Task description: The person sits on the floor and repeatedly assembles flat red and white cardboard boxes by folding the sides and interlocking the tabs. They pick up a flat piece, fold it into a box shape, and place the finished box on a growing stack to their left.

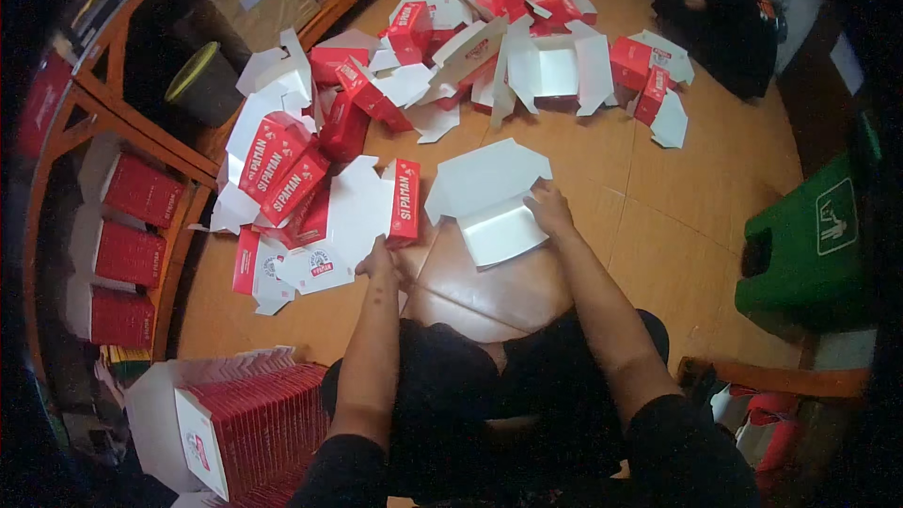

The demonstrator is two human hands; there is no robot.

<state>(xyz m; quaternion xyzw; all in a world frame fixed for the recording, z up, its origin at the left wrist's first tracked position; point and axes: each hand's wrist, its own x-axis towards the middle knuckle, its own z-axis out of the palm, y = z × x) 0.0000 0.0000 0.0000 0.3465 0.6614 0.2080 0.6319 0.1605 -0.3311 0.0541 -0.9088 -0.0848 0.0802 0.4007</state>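
Slightly right of the middle, a folding carton (499, 233) lies open with its white inside and broad white flap facing up. My right hand (550, 210) is closed on its right edge. To the left, a second red-and-white carton (362, 202) lies unfolded, with a red side wall standing up at its right. My left hand (379, 261) is at the near edge of this carton, thumb and fingers closed around the edge; the fingertips are partly hidden. My two hands are apart, each on a different carton.
Half-folded red-and-white cartons (428, 56) are heaped on the tan floor (602, 254) beyond my hands and to the left. A stack of flat cartons (249, 428) stands at lower left. An orange shelf (155, 136) lines the left. At right are a green bin (800, 245) and another person (720, 14).
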